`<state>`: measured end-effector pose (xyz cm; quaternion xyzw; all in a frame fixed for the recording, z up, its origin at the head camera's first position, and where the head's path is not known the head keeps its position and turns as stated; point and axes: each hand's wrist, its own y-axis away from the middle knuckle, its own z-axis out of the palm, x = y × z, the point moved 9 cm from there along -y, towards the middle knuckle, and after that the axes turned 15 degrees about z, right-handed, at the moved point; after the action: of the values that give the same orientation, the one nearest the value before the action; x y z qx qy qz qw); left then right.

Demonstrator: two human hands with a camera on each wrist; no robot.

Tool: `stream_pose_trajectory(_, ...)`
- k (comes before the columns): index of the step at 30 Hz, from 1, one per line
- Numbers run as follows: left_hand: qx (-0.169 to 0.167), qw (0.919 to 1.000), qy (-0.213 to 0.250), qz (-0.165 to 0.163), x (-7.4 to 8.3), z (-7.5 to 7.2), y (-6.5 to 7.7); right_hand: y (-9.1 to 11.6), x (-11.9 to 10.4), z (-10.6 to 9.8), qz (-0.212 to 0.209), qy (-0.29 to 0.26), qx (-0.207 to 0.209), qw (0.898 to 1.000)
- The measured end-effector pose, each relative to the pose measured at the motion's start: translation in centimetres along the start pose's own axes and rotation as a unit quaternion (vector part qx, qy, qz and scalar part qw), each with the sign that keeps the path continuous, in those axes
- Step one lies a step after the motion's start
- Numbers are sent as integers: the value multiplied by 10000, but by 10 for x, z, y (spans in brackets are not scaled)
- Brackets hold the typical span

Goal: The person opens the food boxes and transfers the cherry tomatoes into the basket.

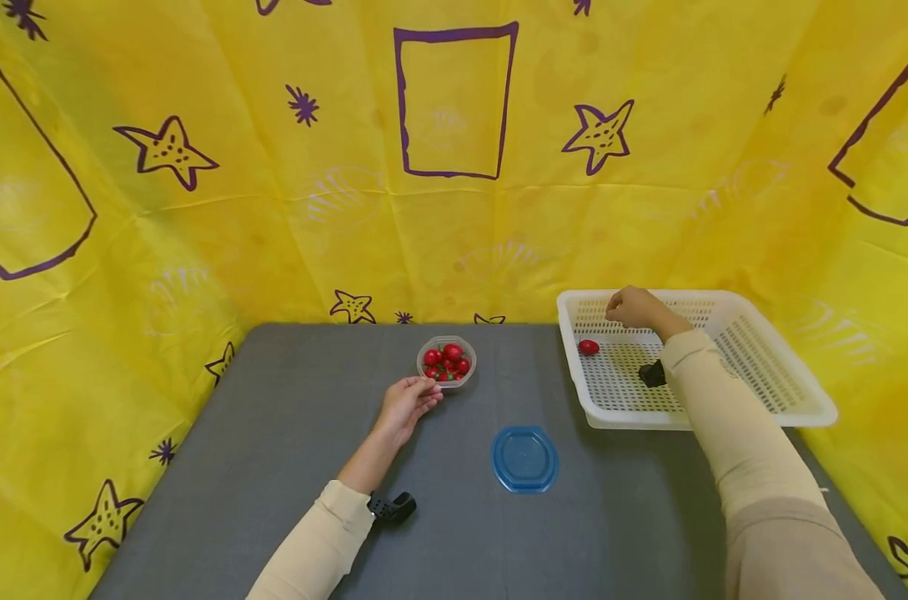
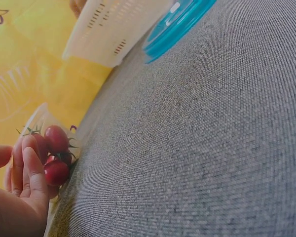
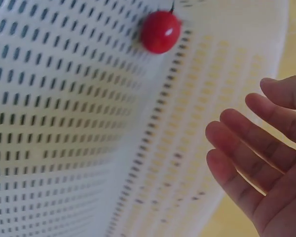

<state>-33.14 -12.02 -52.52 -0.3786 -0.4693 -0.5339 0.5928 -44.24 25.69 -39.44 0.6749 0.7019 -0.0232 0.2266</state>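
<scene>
My left hand [image 1: 404, 410] is at the near edge of a small clear plastic container [image 1: 469, 350], pinching its rim between thumb and fingers. Several cherry tomatoes [image 1: 451, 353] with green stems fill the container; the left wrist view shows these tomatoes [image 2: 56, 139] just beyond my fingers. Over the far left part of a white perforated basket [image 1: 589, 408] hovers my right hand [image 1: 637, 308]. Its fingers [image 3: 269, 148] are loosely bent and hold nothing in the right wrist view. One cherry tomato [image 3: 161, 32] lies on the basket floor near the side wall, apart from that hand.
A blue lid [image 1: 524, 459] lies flat on the grey table [image 1: 288, 467], between the container and the basket. Yellow patterned cloth [image 1: 454, 242] rises behind the table and along both sides. The basket's raised rim [image 1: 566, 333] stands between the container and the lone tomato.
</scene>
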Motion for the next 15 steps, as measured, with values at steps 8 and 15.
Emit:
stream_pose_trajectory(8,-17,10000,59,-18,0,2,0,5,-37,-14,-347,28,267,9990)
stream_pose_trajectory(15,3,10000,8,-1,-1,0,0,9,-77,-19,-739,126,382,9965)
